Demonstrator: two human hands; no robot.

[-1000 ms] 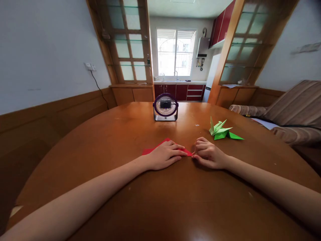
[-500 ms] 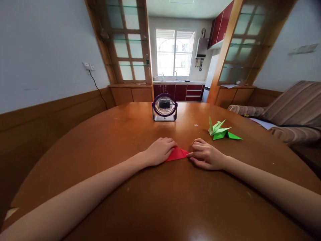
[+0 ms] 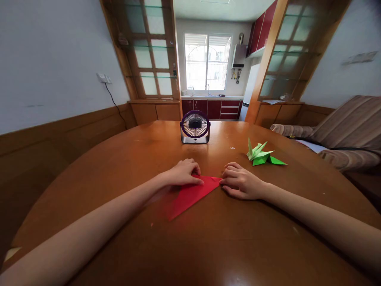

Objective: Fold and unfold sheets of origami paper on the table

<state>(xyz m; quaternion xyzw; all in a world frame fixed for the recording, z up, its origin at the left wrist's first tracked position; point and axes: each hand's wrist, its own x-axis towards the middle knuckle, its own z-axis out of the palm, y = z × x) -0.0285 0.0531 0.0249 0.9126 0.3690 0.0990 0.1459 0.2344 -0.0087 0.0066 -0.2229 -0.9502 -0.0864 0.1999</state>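
Note:
A red sheet of origami paper [image 3: 195, 191], folded to a triangle, lies between my hands on the wooden table [image 3: 208, 242]. One long corner of it points toward me at the lower left and looks slightly blurred. My left hand [image 3: 184, 172] grips its upper left part, thumb on top and the other fingers curled behind. With its fingertips, my right hand [image 3: 239, 182] pinches the narrow right corner. Part of the paper is hidden beneath the left hand.
A small purple desk fan [image 3: 195, 126] stands at the far middle of the table. Folded green paper pieces, one a light green crane [image 3: 258, 151], sit beyond my right hand. A striped armchair [image 3: 342, 131] is at the right.
More of the red paper shows now, with a corner swung out toward me at the lower left. My left hand has shifted left and its thumb has spread. My right hand moved slightly left.

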